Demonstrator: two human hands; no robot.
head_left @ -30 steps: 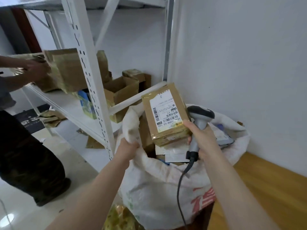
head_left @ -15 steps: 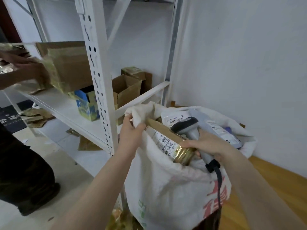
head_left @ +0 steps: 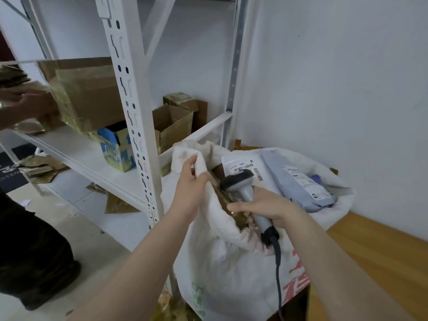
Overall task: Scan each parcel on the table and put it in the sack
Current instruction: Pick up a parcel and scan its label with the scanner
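Note:
A white woven sack (head_left: 231,269) with red and green print stands open in front of me. My left hand (head_left: 191,191) grips its near rim and holds the mouth open. My right hand (head_left: 266,207) grips the handle of a grey barcode scanner (head_left: 243,184) over the opening, its fingertips touching a brown cardboard parcel (head_left: 225,198) that is mostly sunk inside the sack. A white labelled mailer (head_left: 240,164) and a blue-grey mailer (head_left: 298,184) lie on top of the sack's contents.
A white metal shelf rack (head_left: 129,93) stands directly left of the sack, holding open cardboard boxes (head_left: 173,126). Another person's hands (head_left: 25,105) handle a box on the shelf at far left. A wooden table top (head_left: 375,249) runs along the white wall at right.
The brown parcel went from held up above the sack down into its mouth, now almost hidden. My right hand with the scanner dropped along with it. My left hand kept hold of the rim.

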